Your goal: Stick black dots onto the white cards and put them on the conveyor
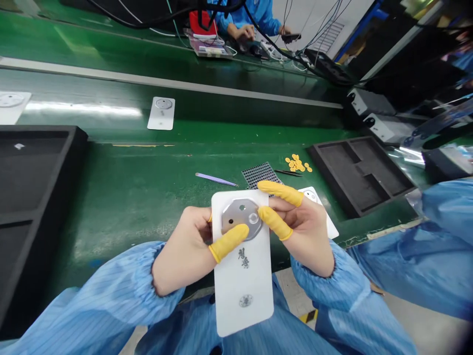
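Note:
A white rectangular panel [244,291] with rounded corners is held up in front of me, slightly tilted. Near its top is a grey octagonal inset [236,213] with small holes and a clear round spot; dark printed characters sit below. My left hand [195,241] grips the panel's left edge, its yellow-cotted thumb across the inset and its other fingers mostly hidden behind. At the upper right edge, my right hand [301,222] holds the panel, thumb on the front by the clear spot and the index finger raised at the corner. Yellow finger cots cover these fingertips.
Purple tweezers [216,179], a sheet of small dark dots [260,173], dark tweezers [288,173] and loose yellow finger cots [296,163] lie on the green bench. Similar panels [161,113] rest beyond. Black trays [364,172] flank me; a co-worker's sleeve [449,212] is at right.

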A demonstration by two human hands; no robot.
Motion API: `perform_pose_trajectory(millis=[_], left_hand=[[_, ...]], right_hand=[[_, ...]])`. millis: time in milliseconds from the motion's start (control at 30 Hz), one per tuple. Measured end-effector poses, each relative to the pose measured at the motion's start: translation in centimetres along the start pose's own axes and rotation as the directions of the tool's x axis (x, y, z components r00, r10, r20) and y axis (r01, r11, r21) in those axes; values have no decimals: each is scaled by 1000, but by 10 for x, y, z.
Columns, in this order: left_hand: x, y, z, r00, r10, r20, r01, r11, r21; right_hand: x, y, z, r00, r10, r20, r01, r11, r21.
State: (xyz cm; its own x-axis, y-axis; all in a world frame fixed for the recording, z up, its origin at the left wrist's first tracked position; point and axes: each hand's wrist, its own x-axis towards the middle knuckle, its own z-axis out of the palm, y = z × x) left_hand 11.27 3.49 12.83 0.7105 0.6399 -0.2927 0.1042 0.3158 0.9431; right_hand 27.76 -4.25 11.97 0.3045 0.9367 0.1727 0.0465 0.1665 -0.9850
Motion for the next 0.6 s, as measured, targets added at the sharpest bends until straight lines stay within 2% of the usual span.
perform_pose_trajectory(millis=[67, 200, 267, 333, 367, 400, 433, 500, 600], left_hand=[[3, -6, 2, 1000, 9, -23, -7, 997, 77], [13, -32, 9, 979, 171, -113, -117, 919, 377], [27, -44, 6, 987, 155, -40, -121, 885, 449], [52, -48, -8, 994, 93, 66, -112, 887, 448], [68, -47, -20, 994, 84, 76, -110, 886, 451], [86, -44, -34, 993, 114, 22, -110, 865, 489], [106, -39, -50, 982, 171, -81, -97, 819, 565], [142, -25, -85, 901, 270, -341, 51, 713, 700], [181, -2, -128, 773, 323, -546, 220, 670, 709]], right_hand=[[0, 4, 3, 1000, 1, 11, -1, 1000, 8], [0, 29, 2, 1000, -9, -13, 8, 999, -52], [1, 48, -17, 999, 16, -41, -23, 983, -182], [0, 64, -56, 993, 28, -118, -73, 918, -390], [-2, 69, -82, 981, -6, -192, -97, 847, -522], [-5, 72, -109, 970, -28, -241, -121, 806, -580], [-7, 74, -136, 963, -44, -265, -131, 783, -608], [-10, 78, -185, 959, -73, -275, -137, 730, -669], [-7, 96, -230, 963, -119, -242, -110, 646, -756]])
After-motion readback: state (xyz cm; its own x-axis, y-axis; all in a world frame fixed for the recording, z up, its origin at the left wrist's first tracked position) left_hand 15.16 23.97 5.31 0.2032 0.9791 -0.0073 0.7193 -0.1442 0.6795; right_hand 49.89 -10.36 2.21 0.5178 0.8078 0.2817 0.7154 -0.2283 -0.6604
